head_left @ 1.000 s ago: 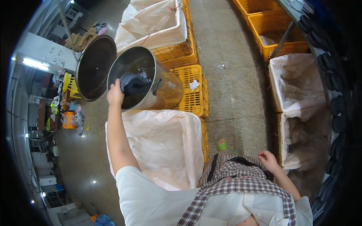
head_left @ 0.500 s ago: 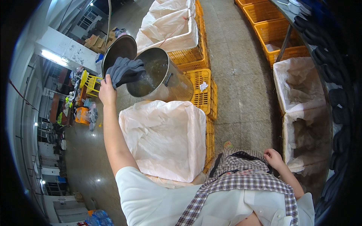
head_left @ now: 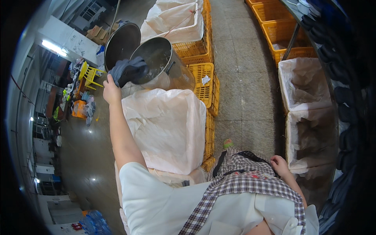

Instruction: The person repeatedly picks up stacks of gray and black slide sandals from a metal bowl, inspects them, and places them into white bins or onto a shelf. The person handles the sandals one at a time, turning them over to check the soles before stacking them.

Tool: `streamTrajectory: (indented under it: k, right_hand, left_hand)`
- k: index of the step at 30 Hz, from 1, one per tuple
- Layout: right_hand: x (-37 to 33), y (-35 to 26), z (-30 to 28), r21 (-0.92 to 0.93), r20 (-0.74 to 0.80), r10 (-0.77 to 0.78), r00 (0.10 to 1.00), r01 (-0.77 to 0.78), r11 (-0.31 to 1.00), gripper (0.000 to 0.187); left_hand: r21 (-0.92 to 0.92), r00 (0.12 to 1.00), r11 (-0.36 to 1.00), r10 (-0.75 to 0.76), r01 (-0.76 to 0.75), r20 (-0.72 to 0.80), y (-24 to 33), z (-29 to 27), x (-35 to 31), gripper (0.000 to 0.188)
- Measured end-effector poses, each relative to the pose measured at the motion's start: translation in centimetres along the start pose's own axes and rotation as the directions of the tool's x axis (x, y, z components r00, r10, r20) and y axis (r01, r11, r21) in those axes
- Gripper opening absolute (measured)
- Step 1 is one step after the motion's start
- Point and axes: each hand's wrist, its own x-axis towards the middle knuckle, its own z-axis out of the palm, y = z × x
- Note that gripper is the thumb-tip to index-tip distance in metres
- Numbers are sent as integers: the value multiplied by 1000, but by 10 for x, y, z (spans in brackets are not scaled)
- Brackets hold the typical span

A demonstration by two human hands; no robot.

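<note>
My left hand (head_left: 112,90) reaches far forward, closed on one end of a bundle of dark grey, sock-like cloth pieces (head_left: 130,70). The bundle's free end hangs at the near rim of a tall metal drum (head_left: 179,76). The drum's round lid (head_left: 122,44) stands raised on its left side. Below my outstretched arm is an orange crate with a white plastic liner (head_left: 168,135). By my waist, my right hand (head_left: 279,164) is held with curled fingers at the edge of my checked apron (head_left: 239,184); whether anything is in it is hidden.
Behind the drum stand more lined orange crates (head_left: 174,25). An upturned-looking orange crate (head_left: 200,80) with a crumpled white scrap sits right of it. Along the right run lined crates (head_left: 305,84) beneath a bench edged with dark cloth pieces (head_left: 340,72). A yellow chair (head_left: 90,76) stands far left.
The bundle has drawn back slightly and sags lower near the drum's rim, its pieces bunched closer. My view has shifted a little; the right hand stays at the apron.
</note>
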Motion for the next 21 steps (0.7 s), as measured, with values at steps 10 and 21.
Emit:
streamTrajectory:
  k: [10,21]
  right_hand:
    - [-56,77,-6,138,143,-82,986,62,988,12]
    - [-65,159,1,-264,513,-17,858,177,948,15]
  left_hand:
    - [-762,588,255,-785,596,197,-101,-38,-166,56]
    - [-460,603,545,-797,701,-25,-276,-272,-421,57]
